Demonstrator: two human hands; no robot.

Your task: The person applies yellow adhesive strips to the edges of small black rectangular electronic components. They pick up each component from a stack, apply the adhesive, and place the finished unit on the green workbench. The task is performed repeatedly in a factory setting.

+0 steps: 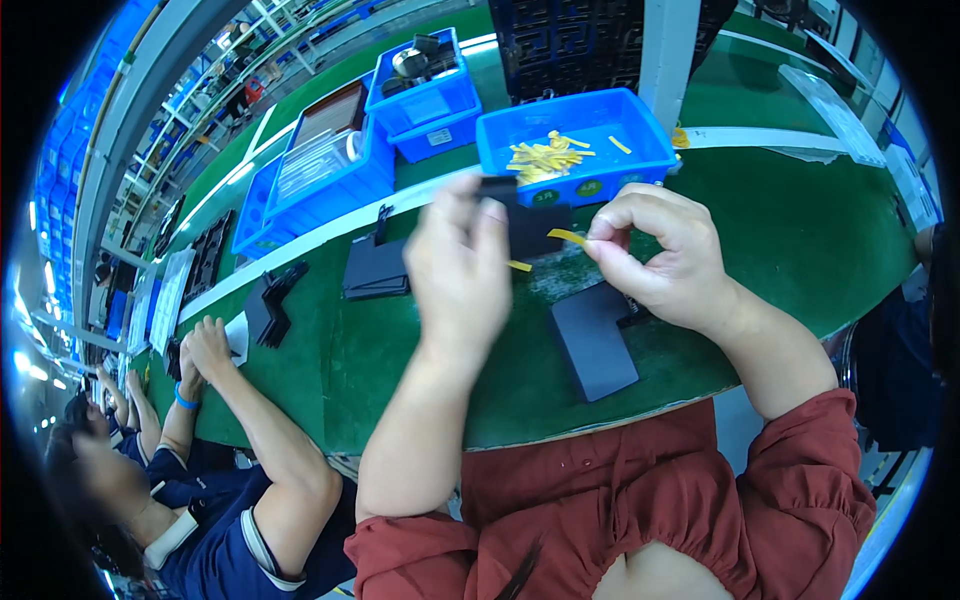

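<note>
My right hand [668, 258] pinches a small yellow strip [566, 236] between thumb and forefinger, its free end pointing left. My left hand [462, 265], smeared by motion, is closed on a dark flat part [540, 226] that sticks out to its right. Another yellow bit [520, 266] shows just beside the left hand. Below my right hand, a dark grey L-shaped plate [596, 345] lies flat on the green table. Left of my left hand is a small stack of similar dark plates [376, 268].
Beyond my hands, a blue bin [645, 150] holds several yellow strips [548, 157]. More blue bins [340, 185] stand at the back left. More dark parts [270, 305] lie left, near a co-worker's hands [205, 350]. A white post [668, 65] rises behind the bin.
</note>
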